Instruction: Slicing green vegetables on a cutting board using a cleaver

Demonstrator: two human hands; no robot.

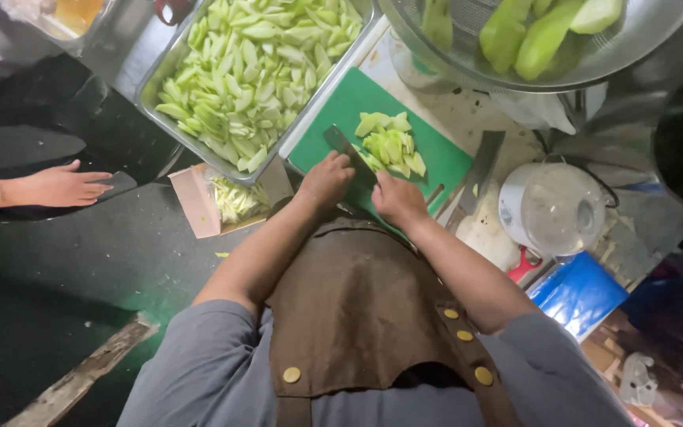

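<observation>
The left hand is closed around a dark knife whose handle is hidden in the grip. The right hand presses on the green plastic cutting board, its fingertips hidden. Pale green sliced vegetable pieces lie just beyond both hands.

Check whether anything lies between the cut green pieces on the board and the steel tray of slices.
Nothing visible blocks it. The cut pieces sit on the green board, whose edge meets the steel tray. The knife lies beside the pile, under the left hand.
</observation>
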